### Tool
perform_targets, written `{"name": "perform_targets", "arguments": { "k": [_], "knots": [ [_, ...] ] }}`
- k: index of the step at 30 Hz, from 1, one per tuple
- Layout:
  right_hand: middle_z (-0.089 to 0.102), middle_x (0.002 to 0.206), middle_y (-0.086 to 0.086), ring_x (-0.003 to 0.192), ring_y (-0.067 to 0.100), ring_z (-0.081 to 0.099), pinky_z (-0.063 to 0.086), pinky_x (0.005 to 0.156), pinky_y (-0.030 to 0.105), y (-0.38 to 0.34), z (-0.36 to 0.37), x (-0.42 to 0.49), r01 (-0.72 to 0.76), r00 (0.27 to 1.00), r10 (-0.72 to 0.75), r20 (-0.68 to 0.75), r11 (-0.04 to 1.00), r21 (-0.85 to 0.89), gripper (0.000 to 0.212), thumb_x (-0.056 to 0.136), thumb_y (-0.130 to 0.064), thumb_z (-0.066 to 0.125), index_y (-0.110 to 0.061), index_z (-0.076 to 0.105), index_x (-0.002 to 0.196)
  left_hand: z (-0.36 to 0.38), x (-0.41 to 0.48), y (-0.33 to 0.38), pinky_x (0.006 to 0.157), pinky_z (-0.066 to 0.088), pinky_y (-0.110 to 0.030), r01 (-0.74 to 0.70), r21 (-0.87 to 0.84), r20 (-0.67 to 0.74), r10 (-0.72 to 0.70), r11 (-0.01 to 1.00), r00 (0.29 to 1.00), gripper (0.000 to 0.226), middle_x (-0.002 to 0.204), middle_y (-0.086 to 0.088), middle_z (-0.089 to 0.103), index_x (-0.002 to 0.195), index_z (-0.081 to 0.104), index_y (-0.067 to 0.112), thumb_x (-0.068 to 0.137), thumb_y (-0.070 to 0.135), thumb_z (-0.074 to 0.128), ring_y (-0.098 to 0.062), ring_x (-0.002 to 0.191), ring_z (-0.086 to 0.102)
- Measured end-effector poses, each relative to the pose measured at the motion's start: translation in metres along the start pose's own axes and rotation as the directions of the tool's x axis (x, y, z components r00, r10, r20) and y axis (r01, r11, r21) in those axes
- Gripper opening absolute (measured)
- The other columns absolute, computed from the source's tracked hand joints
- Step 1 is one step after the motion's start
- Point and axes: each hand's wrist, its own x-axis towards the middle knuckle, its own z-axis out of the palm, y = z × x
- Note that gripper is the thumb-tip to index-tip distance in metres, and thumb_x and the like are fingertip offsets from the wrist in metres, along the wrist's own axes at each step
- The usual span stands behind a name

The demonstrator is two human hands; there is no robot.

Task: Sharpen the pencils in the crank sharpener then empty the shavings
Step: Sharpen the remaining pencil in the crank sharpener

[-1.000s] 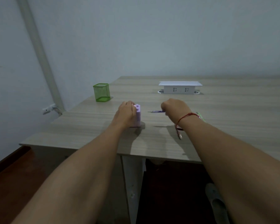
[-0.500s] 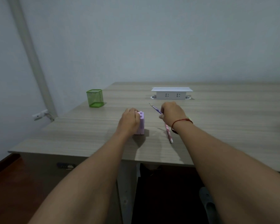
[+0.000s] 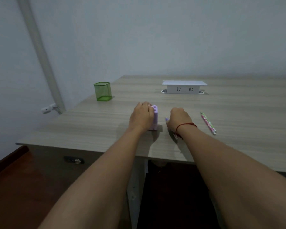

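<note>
Head view: wood-grain surface (image 3: pixel 238 113) carrying a white socket block (image 3: pixel 183 88) at the far side and a green mesh cup (image 3: pixel 103 91) at far left. Left hand (image 3: pixel 142 116) wraps the purple sharpener (image 3: pixel 155 118), upright near the front edge; right hand (image 3: pixel 178 119), just beside it, clasps one pencil (image 3: pixel 167 119). Spare pencils (image 3: pixel 208 123) lie further right.

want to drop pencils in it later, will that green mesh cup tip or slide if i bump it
The green mesh cup looks see-through and empty, so it is probably light and would slide easily on the smooth table. It stands a little taller than wide, so a knock near the rim might tip it.
</note>
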Motion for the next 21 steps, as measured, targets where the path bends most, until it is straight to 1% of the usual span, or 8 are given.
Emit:
{"name": "perform_targets", "arguments": {
  "k": [4, 7, 10, 12, 15, 17, 21],
  "knots": [
    [0.062, 0.119, 0.019, 0.109, 0.037, 0.061, 0.049, 0.087, 0.036, 0.017, -0.013, 0.004, 0.010, 0.998, -0.015, -0.063, 0.996, -0.085, 0.022, 0.094, -0.007, 0.052, -0.001, 0.061, 0.113, 0.005, 0.003, 0.000, 0.091, 0.043, -0.038, 0.023, -0.016, -0.012, -0.023, 1.000, 1.000, 0.029, 0.113, -0.016, 0.059, 0.105, 0.061, 0.004, 0.096, 0.017, 0.037, -0.030, 0.108, 0.052],
    [0.064, 0.117, 0.018, 0.107, 0.035, 0.062, 0.049, 0.084, 0.035, 0.039, -0.020, 0.005, -0.042, 0.995, 0.027, -0.094, 0.986, -0.164, 0.023, 0.094, -0.002, 0.048, -0.002, 0.063, 0.111, 0.007, 0.004, 0.003, 0.092, 0.044, -0.038, 0.044, -0.021, -0.023, -0.044, 0.999, 0.999, 0.030, 0.113, -0.016, 0.060, 0.105, 0.062, 0.004, 0.096, 0.017, 0.037, -0.030, 0.110, 0.052],
    [0.063, 0.117, 0.017, 0.109, 0.035, 0.061, 0.049, 0.086, 0.037, 0.061, -0.024, 0.004, -0.114, 0.989, 0.094, -0.112, 0.975, -0.190, 0.026, 0.092, -0.001, 0.047, -0.004, 0.062, 0.113, 0.009, 0.005, 0.005, 0.090, 0.041, -0.036, 0.035, -0.022, -0.030, -0.036, 0.999, 0.999, 0.030, 0.112, -0.016, 0.061, 0.106, 0.063, 0.002, 0.097, 0.015, 0.037, -0.029, 0.110, 0.052],
    [0.062, 0.120, 0.018, 0.112, 0.035, 0.059, 0.047, 0.090, 0.038, 0.074, -0.024, 0.003, -0.167, 0.982, 0.149, -0.114, 0.971, -0.172, 0.028, 0.092, -0.002, 0.045, -0.004, 0.061, 0.116, 0.010, 0.006, 0.003, 0.089, 0.040, -0.035, 0.027, -0.022, -0.029, -0.028, 0.999, 0.999, 0.030, 0.112, -0.017, 0.061, 0.105, 0.062, 0.001, 0.097, 0.014, 0.036, -0.029, 0.109, 0.052],
    [0.059, 0.125, 0.019, 0.115, 0.036, 0.057, 0.046, 0.094, 0.039, 0.093, -0.023, 0.003, -0.233, 0.971, 0.226, -0.076, 0.967, -0.106, 0.029, 0.095, -0.006, 0.043, -0.003, 0.059, 0.120, 0.012, 0.008, -0.002, 0.086, 0.040, -0.034, 0.029, -0.031, -0.050, -0.030, 0.999, 0.998, 0.029, 0.110, -0.016, 0.061, 0.102, 0.062, 0.003, 0.096, 0.015, 0.036, -0.029, 0.106, 0.052],
    [0.058, 0.127, 0.020, 0.118, 0.037, 0.055, 0.046, 0.094, 0.039, 0.099, -0.021, 0.002, -0.250, 0.968, 0.246, -0.056, 0.964, -0.089, 0.030, 0.096, -0.006, 0.043, -0.002, 0.058, 0.122, 0.013, 0.008, -0.002, 0.086, 0.041, -0.035, 0.043, -0.029, -0.051, -0.044, 0.999, 0.998, 0.030, 0.111, -0.015, 0.061, 0.102, 0.062, 0.004, 0.096, 0.016, 0.035, -0.028, 0.106, 0.053],
    [0.056, 0.128, 0.022, 0.120, 0.038, 0.051, 0.045, 0.095, 0.039, 0.098, -0.017, 0.003, -0.259, 0.964, 0.254, -0.084, 0.964, -0.056, 0.032, 0.096, -0.002, 0.041, 0.000, 0.057, 0.124, 0.013, 0.008, -0.002, 0.086, 0.042, -0.035, 0.034, -0.023, -0.063, -0.036, 0.999, 0.997, 0.030, 0.110, -0.015, 0.061, 0.101, 0.063, 0.005, 0.096, 0.017, 0.035, -0.029, 0.105, 0.053]
  ]
}}
